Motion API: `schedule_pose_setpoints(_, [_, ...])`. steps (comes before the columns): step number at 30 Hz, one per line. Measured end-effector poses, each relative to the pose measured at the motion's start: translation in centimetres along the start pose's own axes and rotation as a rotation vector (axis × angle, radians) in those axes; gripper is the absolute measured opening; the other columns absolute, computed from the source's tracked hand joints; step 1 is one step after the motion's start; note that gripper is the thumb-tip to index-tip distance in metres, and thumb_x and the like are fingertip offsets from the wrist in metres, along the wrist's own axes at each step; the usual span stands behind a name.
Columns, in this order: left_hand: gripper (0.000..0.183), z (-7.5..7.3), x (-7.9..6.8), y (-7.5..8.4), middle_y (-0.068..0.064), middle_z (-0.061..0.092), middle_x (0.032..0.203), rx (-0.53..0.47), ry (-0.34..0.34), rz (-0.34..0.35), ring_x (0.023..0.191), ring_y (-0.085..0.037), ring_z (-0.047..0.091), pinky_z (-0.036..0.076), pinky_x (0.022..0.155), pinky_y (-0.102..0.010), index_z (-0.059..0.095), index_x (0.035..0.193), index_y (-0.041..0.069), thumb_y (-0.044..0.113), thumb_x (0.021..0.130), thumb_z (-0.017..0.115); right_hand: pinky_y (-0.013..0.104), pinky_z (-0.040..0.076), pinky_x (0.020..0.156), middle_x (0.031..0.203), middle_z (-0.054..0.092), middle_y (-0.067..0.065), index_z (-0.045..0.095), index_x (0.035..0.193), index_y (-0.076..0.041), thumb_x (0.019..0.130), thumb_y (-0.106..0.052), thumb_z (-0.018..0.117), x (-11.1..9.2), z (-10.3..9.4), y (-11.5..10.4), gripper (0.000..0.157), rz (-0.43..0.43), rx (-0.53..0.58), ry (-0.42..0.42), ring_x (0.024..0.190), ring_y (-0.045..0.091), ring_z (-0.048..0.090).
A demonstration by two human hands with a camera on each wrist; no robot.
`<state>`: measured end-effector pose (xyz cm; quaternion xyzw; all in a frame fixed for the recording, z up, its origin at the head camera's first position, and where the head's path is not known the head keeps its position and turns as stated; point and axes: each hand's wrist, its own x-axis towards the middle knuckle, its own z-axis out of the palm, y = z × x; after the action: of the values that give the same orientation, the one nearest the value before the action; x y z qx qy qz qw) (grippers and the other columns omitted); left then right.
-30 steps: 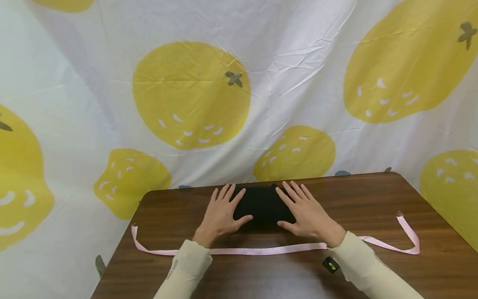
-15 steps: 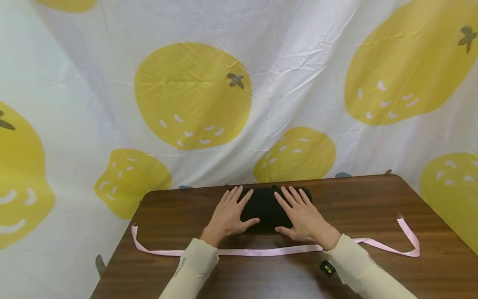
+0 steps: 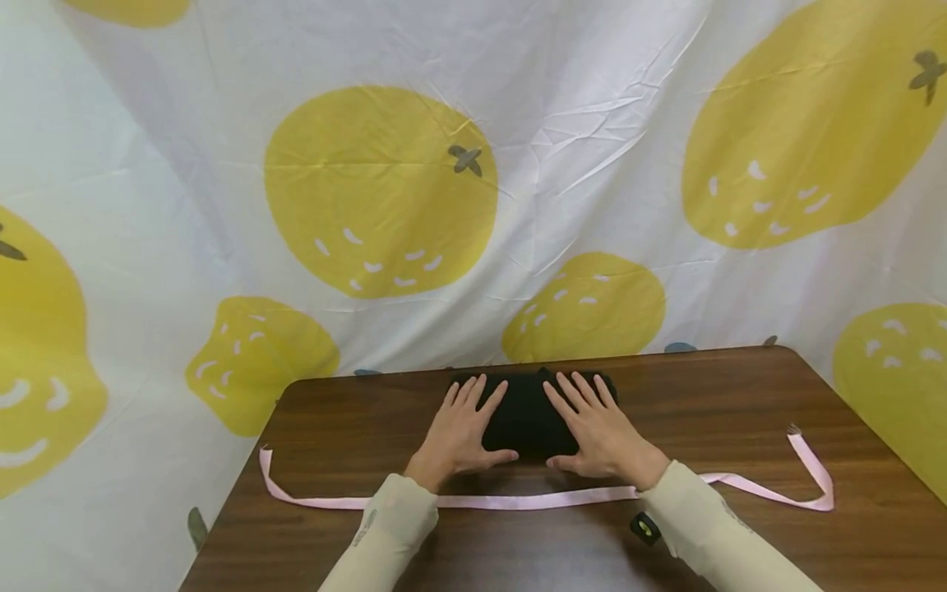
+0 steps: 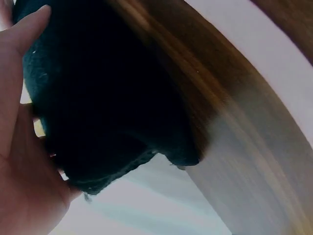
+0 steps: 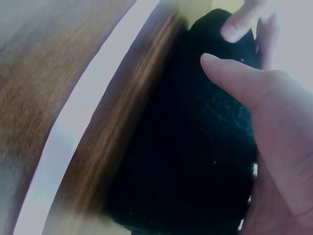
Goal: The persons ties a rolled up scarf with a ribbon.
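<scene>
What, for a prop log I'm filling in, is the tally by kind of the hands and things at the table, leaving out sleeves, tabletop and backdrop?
Hands: 2, left hand and right hand
Black cloth bundle: 1
Pink ribbon: 1, partly hidden
Small black object by the right sleeve: 1, too small to identify
Total: 5

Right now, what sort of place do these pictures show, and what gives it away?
Probably an indoor tabletop workspace, though any wider room is out of view: a brown table, a fruit-print sheet hanging behind it, and a black cloth and pink ribbon lying on top.
</scene>
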<state>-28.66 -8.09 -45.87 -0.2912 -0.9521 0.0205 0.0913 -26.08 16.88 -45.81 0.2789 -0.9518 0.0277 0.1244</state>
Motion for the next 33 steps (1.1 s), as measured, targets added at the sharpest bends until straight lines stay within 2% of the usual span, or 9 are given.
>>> schedule_pose_setpoints(8, [0.118,0.8,0.7,-0.1,-0.014,0.016,0.154,0.026,-0.022,-0.017,0.14,-0.031,0.018,0.01,0.113,-0.049,0.001,0.151,0.024,0.081,0.063,0.056,0.061,0.008,0.108,0.154,0.014,0.015,0.015,0.149,-0.01,0.053,-0.069,0.075,0.7,0.6,0.8,0.128,0.005,0.047,-0.042,0.139,0.042,0.011])
schedule_pose_setpoints(12, [0.125,1.3,1.1,-0.3,-0.014,0.017,0.154,0.041,-0.012,-0.013,0.14,-0.03,0.019,0.01,0.113,-0.049,-0.003,0.15,0.025,0.082,0.059,0.06,0.062,0.008,0.108,0.154,0.016,0.015,0.016,0.149,-0.011,0.047,-0.069,0.078,1.0,0.7,1.0,0.133,0.007,0.059,-0.044,0.139,0.044,0.011])
schedule_pose_setpoints(18, [0.128,1.7,1.7,-0.8,-0.013,0.028,0.15,0.076,0.026,0.009,0.137,-0.03,0.027,0.018,0.112,-0.049,0.005,0.151,0.023,0.074,0.054,0.071,0.066,0.007,0.105,0.155,0.014,0.012,0.011,0.15,-0.015,0.044,-0.066,0.08,1.5,1.0,1.4,0.137,0.042,0.07,-0.094,0.137,0.048,0.009])
schedule_pose_setpoints(25, [0.123,2.1,2.2,-1.0,-0.014,0.037,0.144,0.128,0.082,0.028,0.13,-0.03,0.038,0.027,0.108,-0.047,0.013,0.15,0.02,0.061,0.055,0.08,0.066,0.016,0.104,0.155,0.013,0.013,0.007,0.151,-0.016,0.041,-0.067,0.08,2.0,1.4,2.1,0.141,0.034,0.079,-0.112,0.134,0.05,0.019])
schedule_pose_setpoints(33, [0.122,2.3,2.9,-0.7,-0.014,0.039,0.141,0.205,0.045,-0.003,0.126,-0.029,0.042,0.03,0.107,-0.044,0.01,0.15,0.02,0.053,0.058,0.083,0.063,0.02,0.104,0.155,0.009,0.017,0.007,0.151,-0.016,0.043,-0.065,0.08,2.4,1.6,3.0,0.139,0.016,0.13,-0.137,0.131,0.05,0.025])
